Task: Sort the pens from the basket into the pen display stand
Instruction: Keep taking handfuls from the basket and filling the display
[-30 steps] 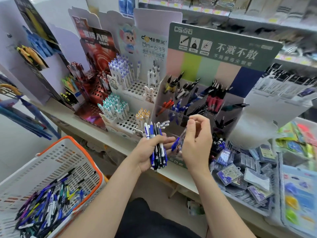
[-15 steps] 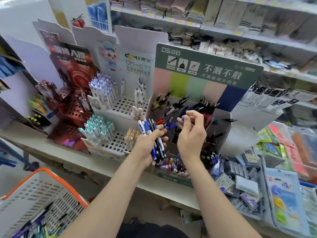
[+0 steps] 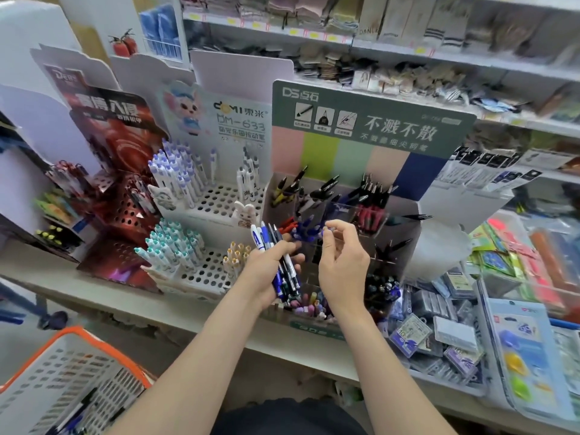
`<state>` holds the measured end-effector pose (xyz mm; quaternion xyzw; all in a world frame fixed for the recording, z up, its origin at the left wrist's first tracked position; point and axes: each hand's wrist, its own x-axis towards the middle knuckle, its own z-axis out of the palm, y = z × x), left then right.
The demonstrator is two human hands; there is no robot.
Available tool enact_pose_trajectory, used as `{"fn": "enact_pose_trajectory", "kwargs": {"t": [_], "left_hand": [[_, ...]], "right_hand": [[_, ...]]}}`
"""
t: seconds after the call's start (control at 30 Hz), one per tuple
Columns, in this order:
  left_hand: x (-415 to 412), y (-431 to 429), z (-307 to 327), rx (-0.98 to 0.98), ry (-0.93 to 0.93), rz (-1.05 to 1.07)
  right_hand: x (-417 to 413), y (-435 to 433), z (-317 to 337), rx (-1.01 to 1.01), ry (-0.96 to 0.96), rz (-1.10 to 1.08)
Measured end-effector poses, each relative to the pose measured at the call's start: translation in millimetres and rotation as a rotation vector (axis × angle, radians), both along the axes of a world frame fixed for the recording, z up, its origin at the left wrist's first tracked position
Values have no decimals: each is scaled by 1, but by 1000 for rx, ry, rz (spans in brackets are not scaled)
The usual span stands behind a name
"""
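Note:
My left hand (image 3: 266, 271) grips a bundle of blue, white and black pens (image 3: 282, 259), held upright in front of the stand. The pen display stand (image 3: 361, 120) has a green header and clear compartments of black, red and blue pens. My right hand (image 3: 342, 262) reaches to the compartment of blue pens (image 3: 303, 230). Its thumb and forefinger pinch the end of a blue pen that lies among them. The white basket with an orange rim (image 3: 78, 332) is at the lower left, with loose pens (image 3: 78, 412) in it.
White perforated stands with purple-capped pens (image 3: 175, 171) and teal-capped pens (image 3: 172, 246) stand to the left. A red display (image 3: 119, 171) is further left. Packaged erasers and refills (image 3: 439, 324) fill trays at the right. Shelves of goods run along the back.
My right hand carried the blue pen up and forward from beside the bundle into the blue pen compartment. My view rose, so the basket slid to the lower left corner.

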<state>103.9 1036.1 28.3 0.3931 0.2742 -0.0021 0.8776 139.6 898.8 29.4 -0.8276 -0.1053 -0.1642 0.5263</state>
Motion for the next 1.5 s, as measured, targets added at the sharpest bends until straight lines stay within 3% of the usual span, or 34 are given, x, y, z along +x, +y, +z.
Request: {"fn": "enact_pose_trajectory", "kwargs": {"t": [0.2,0.47,0.63,0.8,1.0,1.1,1.3,1.37,1.5], "left_hand": [[6,-3,-6,41,42,22],[15,-10,-7,90,21,17],[20,-14,-10,297,23,-4],[18,-8,-12,307,128,118],[13,-5,-7,305,93,119],[12,-1,-5,338,88,131],[11,2,2,333,80,175],[10,2,2,331,67,173],[8,4,4,294,58,124]], "right_hand": [[6,-3,-7,-226,119,132],[20,-4,-3,-212,208,40],[26,9,4,-266,372,191],[42,6,8,-475,350,218],[45,22,29,-731,324,217],[50,33,35,-683,327,330],[45,26,14,-199,201,240],[39,21,4,-216,141,193],[34,16,-8,-517,0,211]]}}
